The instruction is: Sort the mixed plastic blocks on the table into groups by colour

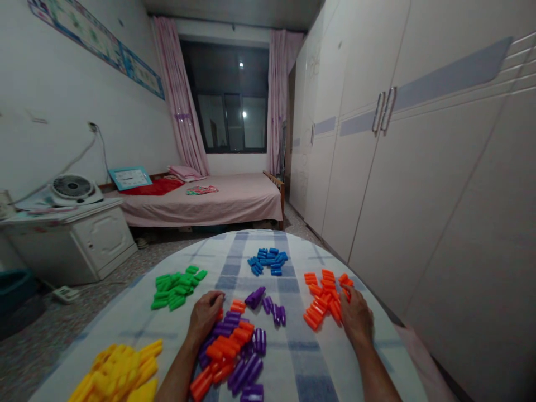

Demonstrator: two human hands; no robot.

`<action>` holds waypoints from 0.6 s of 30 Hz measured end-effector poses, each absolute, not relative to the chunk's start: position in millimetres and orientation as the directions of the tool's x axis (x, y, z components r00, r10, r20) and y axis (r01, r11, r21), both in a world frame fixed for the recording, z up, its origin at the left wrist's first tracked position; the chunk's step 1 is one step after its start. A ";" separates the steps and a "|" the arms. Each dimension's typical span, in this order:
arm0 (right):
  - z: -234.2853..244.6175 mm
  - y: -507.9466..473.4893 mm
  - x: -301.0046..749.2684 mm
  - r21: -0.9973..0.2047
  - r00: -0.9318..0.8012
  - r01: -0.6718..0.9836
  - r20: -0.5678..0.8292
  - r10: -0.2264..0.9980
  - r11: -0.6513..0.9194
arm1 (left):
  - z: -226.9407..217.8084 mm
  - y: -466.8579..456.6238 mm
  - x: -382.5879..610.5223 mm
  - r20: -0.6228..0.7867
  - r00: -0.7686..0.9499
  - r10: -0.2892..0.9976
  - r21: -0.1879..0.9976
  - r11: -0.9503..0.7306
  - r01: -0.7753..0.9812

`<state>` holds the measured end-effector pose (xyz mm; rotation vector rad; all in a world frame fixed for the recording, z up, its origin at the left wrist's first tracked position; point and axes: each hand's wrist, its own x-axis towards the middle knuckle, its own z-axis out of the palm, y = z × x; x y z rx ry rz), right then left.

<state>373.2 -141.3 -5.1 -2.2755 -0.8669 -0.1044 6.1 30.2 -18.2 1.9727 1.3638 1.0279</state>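
My left hand point(205, 315) is closed at the left edge of a mixed pile, with a bit of an orange plastic piece point(220, 314) showing at its fingertips. That pile holds ribbed purple plastic pieces point(247, 373) and orange plastic pieces point(228, 346). Over on the right, my right hand point(357, 317) has its fingers curled at the edge of an orange pile point(320, 304). An orange piece point(345, 280) shows by those fingers; the fingertips are partly hidden. A few purple pieces point(268, 304) lie loose between the hands.
Green pieces point(178, 287) lie left on the checked tablecloth point(307, 368), blue pieces point(268, 260) at the far middle, yellow pieces point(119, 371) near left. Beyond the round table stand a bed point(243, 195), a cabinet with a fan point(73, 188) and a tall wardrobe point(419, 167).
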 end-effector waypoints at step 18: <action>-13.0 -135.8 382.6 -0.591 0.802 0.591 0.359 0.477 -0.549 | -16.1 25.5 11.6 0.355 0.339 0.871 0.664 -0.491 0.564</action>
